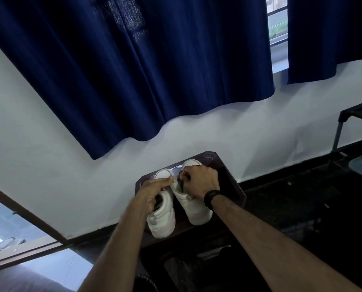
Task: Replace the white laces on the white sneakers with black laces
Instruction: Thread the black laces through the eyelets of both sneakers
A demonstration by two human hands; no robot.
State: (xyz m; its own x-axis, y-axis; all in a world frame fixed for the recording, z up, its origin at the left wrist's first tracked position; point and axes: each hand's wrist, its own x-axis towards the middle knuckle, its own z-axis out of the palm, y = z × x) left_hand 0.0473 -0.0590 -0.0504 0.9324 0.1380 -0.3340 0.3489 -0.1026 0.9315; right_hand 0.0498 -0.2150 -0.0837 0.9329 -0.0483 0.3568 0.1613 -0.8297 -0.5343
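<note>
Clearly both hands are at work on the pair of white low-top sneakers standing side by side, toes away from the person, on the small dark wooden tabletop [228, 165]. Furthest left, the left hand [152, 191] is clenched over the left-hand white sneaker [163, 218], its grip closed round the tongue and throat, steadying it. Just right of that grip, the right hand [199, 182], with a black band [212, 198] at its wrist, pinches something small and dark at the eyelets of the right-hand white sneaker [194, 209]; whether it is a black lace end I cannot tell. No white lace is plainly visible on either shoe. To lace well from here, I would keep the left grip firm so the shoes do not slide, feed the tip straight through each eyelet, and draw both ends even before crossing. Beyond the right grip, a dark flat object [228, 182] lies on the tabletop.
</note>
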